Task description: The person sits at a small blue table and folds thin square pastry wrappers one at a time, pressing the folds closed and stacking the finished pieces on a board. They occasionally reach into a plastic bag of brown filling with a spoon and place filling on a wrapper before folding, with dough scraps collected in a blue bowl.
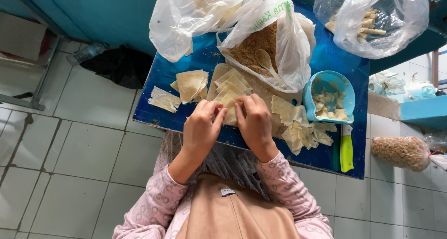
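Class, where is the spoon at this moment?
In the head view, the spoon lies in the open bag of brown crumbs, above the right hand.

From my remote seat I saw a blue table (186, 120) on a white tiled floor (84, 150). A plastic bag of brown crumbs (253, 45) lay open with a pale spoon (266, 62) in it. A blue bowl (347, 94) held pale scraps, and a green-handled knife (346, 150) lay near the table edge. A bag of peanuts (400, 153) rested off to the side, and a plastic bottle (85, 53) lay on the floor.
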